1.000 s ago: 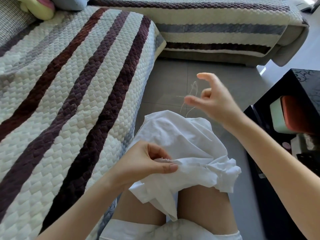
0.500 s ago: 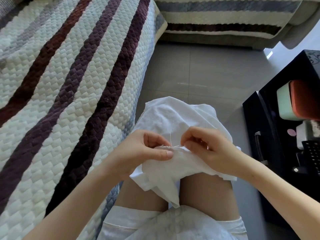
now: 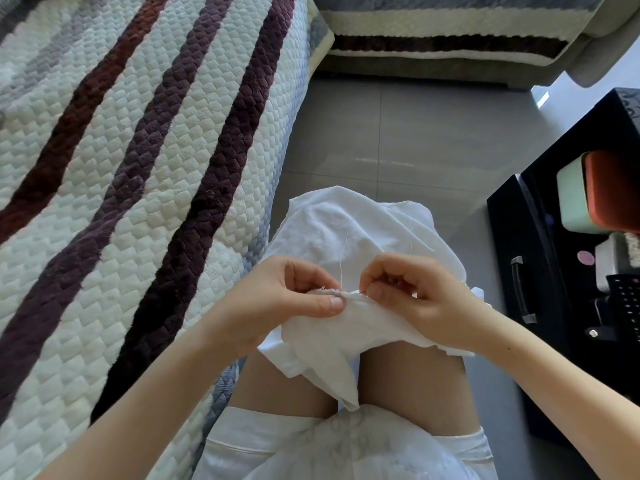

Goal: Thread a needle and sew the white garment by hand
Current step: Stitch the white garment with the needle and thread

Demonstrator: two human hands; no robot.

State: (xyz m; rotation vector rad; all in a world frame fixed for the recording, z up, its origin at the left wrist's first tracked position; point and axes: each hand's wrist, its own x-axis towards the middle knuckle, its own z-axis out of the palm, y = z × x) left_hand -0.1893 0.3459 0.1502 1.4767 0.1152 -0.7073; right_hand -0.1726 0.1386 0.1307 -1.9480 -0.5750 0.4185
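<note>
The white garment lies bunched over my knees. My left hand pinches a folded edge of it between thumb and fingers. My right hand is right beside it and pinches the needle at that same edge; only a small dark tip of the needle shows. A thin white thread rises from the seam over the cloth. The two hands almost touch at the fold.
A quilted sofa cover with dark stripes fills the left side, another sofa section runs along the back. Grey floor tiles lie ahead. A black cabinet with a handle and boxes stands at the right.
One second ago my right hand was raised above the garment, pulling the thread up. It has come down to the fold by my left hand, which kept its hold.
</note>
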